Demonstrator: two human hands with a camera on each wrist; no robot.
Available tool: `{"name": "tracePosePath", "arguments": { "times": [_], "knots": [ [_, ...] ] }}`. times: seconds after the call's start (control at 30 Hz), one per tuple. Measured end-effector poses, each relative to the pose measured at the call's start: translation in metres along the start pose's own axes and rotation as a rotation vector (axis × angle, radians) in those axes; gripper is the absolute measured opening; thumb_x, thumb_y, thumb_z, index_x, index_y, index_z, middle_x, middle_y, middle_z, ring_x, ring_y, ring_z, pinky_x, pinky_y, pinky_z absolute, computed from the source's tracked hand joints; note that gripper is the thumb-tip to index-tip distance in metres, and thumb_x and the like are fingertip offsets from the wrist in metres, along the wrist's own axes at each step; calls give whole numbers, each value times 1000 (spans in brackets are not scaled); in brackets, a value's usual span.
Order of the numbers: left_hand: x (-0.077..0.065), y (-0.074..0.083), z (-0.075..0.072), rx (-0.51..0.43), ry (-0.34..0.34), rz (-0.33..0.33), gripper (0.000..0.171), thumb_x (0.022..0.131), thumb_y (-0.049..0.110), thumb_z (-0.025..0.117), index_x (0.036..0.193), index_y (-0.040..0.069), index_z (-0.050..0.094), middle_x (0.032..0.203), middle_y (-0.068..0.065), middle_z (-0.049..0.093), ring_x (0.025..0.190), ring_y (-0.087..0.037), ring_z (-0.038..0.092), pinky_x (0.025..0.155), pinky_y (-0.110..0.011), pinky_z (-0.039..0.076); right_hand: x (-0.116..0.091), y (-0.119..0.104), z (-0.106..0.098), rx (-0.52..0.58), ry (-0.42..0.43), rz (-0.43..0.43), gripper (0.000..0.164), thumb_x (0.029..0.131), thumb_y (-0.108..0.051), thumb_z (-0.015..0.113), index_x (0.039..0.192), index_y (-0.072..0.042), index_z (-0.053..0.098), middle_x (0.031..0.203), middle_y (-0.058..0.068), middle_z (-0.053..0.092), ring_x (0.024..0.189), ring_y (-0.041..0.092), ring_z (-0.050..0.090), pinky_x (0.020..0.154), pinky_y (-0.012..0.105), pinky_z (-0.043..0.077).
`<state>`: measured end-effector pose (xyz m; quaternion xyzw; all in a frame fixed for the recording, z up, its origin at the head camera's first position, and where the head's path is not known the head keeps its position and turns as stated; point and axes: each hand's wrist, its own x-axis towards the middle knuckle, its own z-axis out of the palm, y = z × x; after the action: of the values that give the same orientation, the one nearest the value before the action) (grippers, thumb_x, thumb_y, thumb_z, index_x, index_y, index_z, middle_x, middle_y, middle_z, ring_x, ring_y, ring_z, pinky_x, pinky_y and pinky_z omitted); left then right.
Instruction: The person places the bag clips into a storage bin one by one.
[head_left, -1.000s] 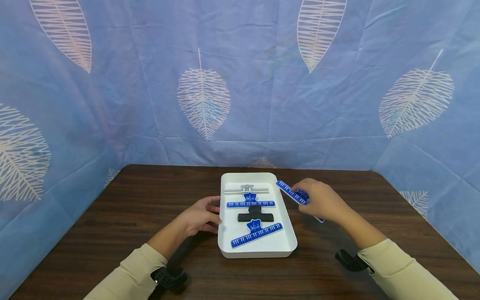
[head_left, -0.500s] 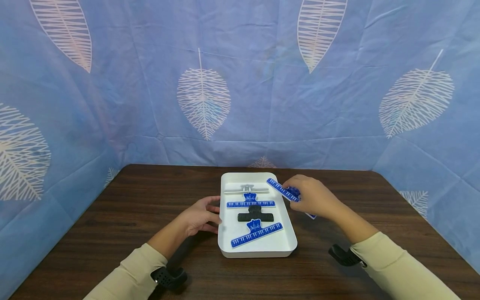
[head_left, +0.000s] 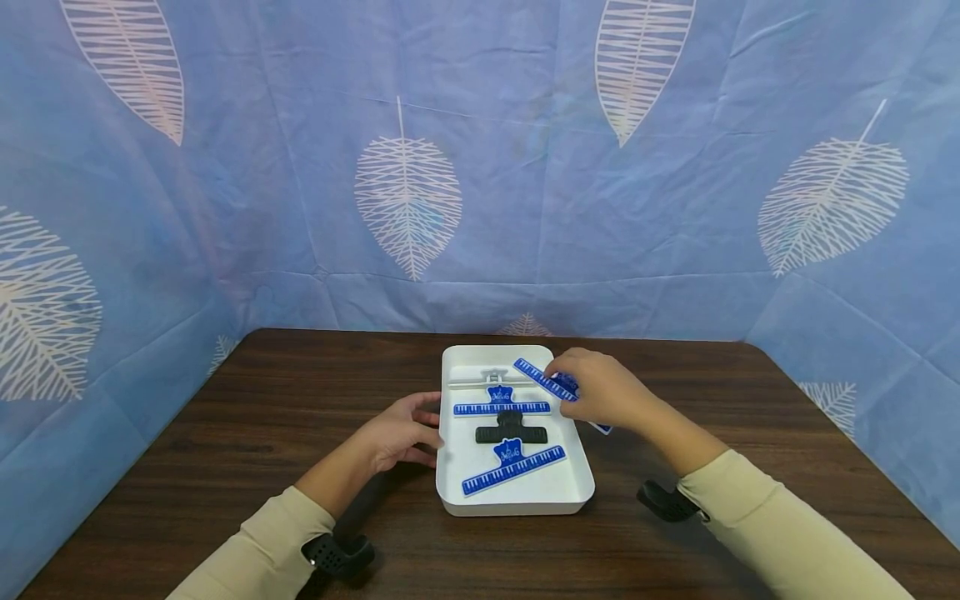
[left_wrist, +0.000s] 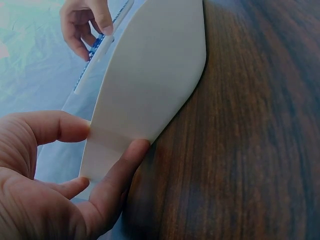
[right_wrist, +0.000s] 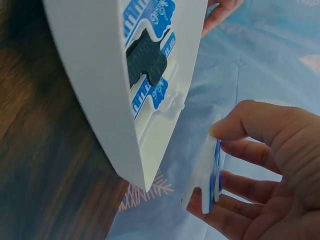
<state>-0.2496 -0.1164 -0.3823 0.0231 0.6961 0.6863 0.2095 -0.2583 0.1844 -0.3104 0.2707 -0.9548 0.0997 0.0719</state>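
My right hand [head_left: 609, 390] pinches a blue page clip [head_left: 534, 375] with a piano-key print, tilted over the right rim of a white tray [head_left: 516, 508]. In the right wrist view, thumb and fingers hold the clip [right_wrist: 215, 165] edge-on, beyond the tray wall. Inside the tray lie a white clip [head_left: 467, 384] at the back, a blue piano-key clip [head_left: 501, 408], a black clip [head_left: 512, 434] and another blue piano-key clip [head_left: 514, 472], slanted. With its fingertips, my left hand [head_left: 392, 435] touches the tray's left outer wall; the left wrist view shows this closely.
The tray stands on a dark brown wooden table [head_left: 337, 367]. Behind and beside it hangs a blue cloth [head_left: 495, 192] with white leaf prints. Black bands [head_left: 337, 557] sit at both wrists, below cream sleeves.
My right hand has moved left with the blue piano-key clip, from beside the tray to over its right rim. My left hand and the tray have stayed put.
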Motion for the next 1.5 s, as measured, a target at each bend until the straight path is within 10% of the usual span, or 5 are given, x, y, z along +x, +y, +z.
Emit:
{"name": "tracePosePath", "arguments": {
  "times": [1.5],
  "knots": [
    [0,1,1,-2,13,-7,84,73,-16,65,148,3,33,124,-26,46,93,-34,62,72,-49,58,54,-9,31,38,-149,45,43,77,-21,81,117,-11,68,113,8,65,99,23,59,91,44,51]
  ]
}}
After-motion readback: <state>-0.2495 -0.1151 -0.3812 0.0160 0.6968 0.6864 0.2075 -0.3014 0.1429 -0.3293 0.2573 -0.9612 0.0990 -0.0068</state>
